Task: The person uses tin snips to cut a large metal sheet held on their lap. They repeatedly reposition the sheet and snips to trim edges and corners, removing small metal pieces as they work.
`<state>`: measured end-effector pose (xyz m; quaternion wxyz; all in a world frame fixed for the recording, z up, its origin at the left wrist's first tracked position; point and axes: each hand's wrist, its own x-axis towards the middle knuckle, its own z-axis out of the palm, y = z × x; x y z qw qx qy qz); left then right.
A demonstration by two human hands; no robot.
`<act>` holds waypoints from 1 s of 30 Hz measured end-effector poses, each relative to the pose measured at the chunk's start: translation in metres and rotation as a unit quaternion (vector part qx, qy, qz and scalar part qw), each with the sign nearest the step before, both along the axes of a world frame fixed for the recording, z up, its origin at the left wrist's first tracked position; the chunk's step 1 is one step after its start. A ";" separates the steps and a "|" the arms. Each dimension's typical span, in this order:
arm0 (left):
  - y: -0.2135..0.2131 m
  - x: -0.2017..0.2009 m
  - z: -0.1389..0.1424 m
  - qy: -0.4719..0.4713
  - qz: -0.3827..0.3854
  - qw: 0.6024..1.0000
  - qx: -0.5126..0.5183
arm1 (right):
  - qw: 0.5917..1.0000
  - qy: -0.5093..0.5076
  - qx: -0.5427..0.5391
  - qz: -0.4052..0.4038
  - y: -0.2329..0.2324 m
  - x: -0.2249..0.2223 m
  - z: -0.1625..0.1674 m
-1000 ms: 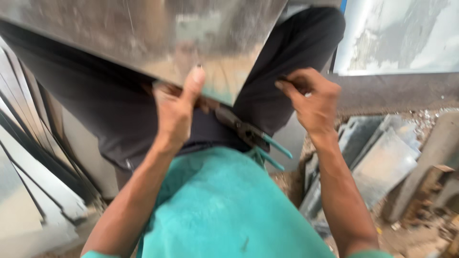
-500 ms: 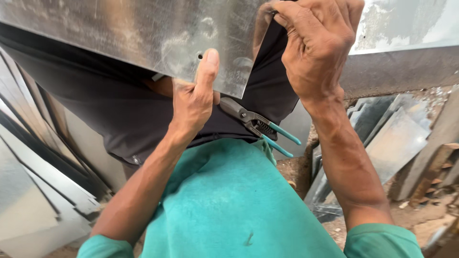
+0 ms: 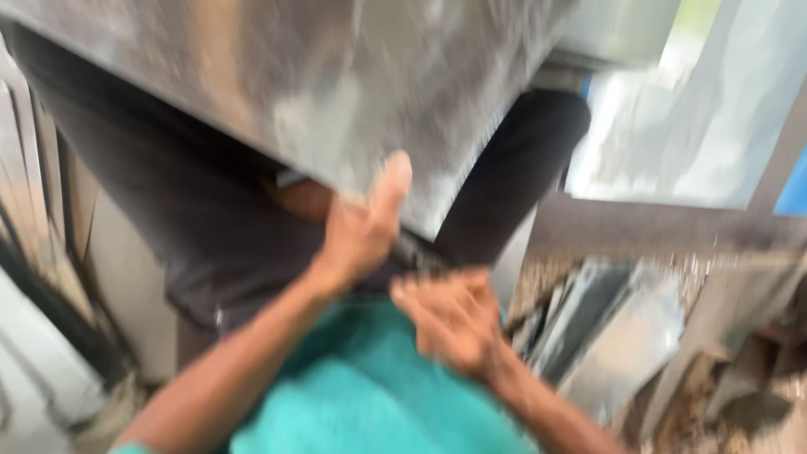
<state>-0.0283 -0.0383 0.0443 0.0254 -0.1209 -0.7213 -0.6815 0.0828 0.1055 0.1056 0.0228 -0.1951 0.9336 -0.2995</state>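
A large grey metal sheet (image 3: 336, 84) slants across my lap, blurred by motion. My left hand (image 3: 361, 231) grips its lower edge, thumb pressed up against the face. My right hand (image 3: 454, 324) is low over my lap, just under the sheet's corner and close to the left wrist. It covers the spot where green-handled snips lay, and the snips are hidden. The blur hides whether its fingers close on anything. My dark trousers (image 3: 168, 219) and teal shirt (image 3: 370, 395) fill the middle.
Cut sheet-metal pieces (image 3: 622, 336) are stacked on the ground at the right. Another large shiny sheet (image 3: 698, 126) stands at the upper right. Long metal strips (image 3: 42, 319) lean at the left. Rubble lies at the bottom right (image 3: 740, 403).
My right hand has dropped from the sheet's upper right corner down to my lap where the snips lay. The left hand still holds the sheet's edge. The view swung and blurred.
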 end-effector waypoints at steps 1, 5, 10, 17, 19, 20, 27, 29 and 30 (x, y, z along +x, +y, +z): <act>0.001 -0.011 -0.001 0.107 -0.002 0.990 -0.091 | 0.999 0.004 -0.021 -0.040 0.006 -0.008 0.006; -0.007 0.008 0.000 -0.221 -0.114 0.961 -0.125 | 0.918 0.044 -0.224 -0.324 0.042 -0.057 0.015; 0.001 0.010 -0.003 -0.309 -0.088 0.941 0.104 | 0.945 0.172 -0.005 -0.279 0.046 -0.089 0.013; 0.005 0.020 -0.021 -0.284 -0.063 0.950 0.118 | 0.935 0.264 0.118 -0.206 0.051 -0.076 -0.014; 0.005 0.024 -0.024 -0.277 -0.099 0.953 0.078 | 0.966 0.189 0.090 -0.150 0.034 -0.033 -0.033; 0.004 0.024 -0.021 -0.237 -0.123 0.963 0.046 | 0.984 0.118 0.089 -0.095 0.021 -0.005 -0.038; -0.051 -0.011 0.004 -0.302 -0.098 0.948 -0.034 | 0.966 -0.091 0.117 -0.210 0.039 0.081 -0.040; -0.084 -0.038 0.020 -0.396 -0.120 0.899 0.146 | 0.935 -0.228 0.184 -0.200 0.044 0.108 -0.032; -0.091 -0.048 0.029 -0.363 -0.165 0.889 0.224 | 0.911 -0.289 0.218 -0.199 0.047 0.117 -0.034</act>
